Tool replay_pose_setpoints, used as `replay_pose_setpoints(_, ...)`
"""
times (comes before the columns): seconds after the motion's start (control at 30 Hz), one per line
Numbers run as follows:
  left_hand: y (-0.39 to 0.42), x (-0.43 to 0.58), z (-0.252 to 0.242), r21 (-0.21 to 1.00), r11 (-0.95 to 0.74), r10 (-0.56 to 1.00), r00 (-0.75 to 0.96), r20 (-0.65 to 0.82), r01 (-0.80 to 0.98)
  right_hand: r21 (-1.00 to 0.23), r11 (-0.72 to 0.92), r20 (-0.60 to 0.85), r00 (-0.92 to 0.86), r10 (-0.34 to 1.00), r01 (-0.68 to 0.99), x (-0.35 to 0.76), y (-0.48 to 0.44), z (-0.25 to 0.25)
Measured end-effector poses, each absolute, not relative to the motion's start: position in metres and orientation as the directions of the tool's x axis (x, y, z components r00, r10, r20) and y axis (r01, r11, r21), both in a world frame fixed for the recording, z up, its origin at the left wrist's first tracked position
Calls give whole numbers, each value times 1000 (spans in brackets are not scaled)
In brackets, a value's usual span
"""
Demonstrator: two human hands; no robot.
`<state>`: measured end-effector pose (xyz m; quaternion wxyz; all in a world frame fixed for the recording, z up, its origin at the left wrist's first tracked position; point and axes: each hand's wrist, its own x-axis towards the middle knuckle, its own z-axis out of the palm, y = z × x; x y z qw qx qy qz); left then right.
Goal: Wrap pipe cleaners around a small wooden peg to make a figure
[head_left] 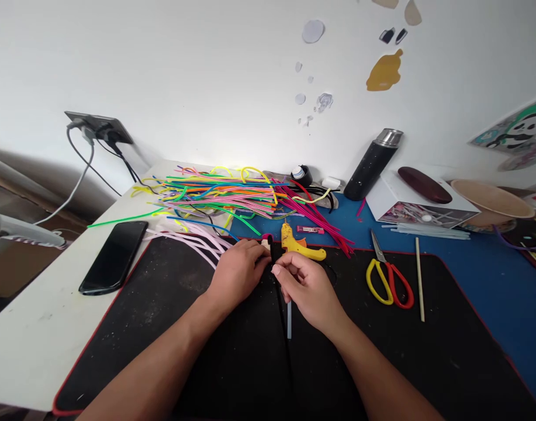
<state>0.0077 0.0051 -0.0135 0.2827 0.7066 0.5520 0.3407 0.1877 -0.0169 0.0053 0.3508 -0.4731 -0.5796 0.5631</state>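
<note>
My left hand (235,272) is closed around a small white and pink piece (266,241) with black along its right side. Its shape is mostly hidden by the fingers. Right beside it, my right hand (309,286) pinches a thin black pipe cleaner (282,327) between thumb and fingertips. The pipe cleaner's long tail runs down over the black mat (232,362). Just behind my right hand lies a yellow hot glue gun (303,250). A translucent glue stick (289,321) shows below that hand, its upper end hidden.
Colourful pipe cleaners (224,196) are heaped at the back. A phone (114,257) lies at left. Scissors (388,278) and a wooden stick (419,280) lie at right. Behind them stand a black thermos (373,164) and a white drawer box (419,202).
</note>
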Motion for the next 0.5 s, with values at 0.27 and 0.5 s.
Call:
replay_pose_setpoints(0.27,5,1,-7,987,156,974,168,-148,-35,-988,-61,-97,-265,959,142,188,-18,7)
replay_pose_setpoints(0.5,1,4,-1,966,186,971,186,-153,-177,-984,-5,-50,-253,966,176,184,-18,2)
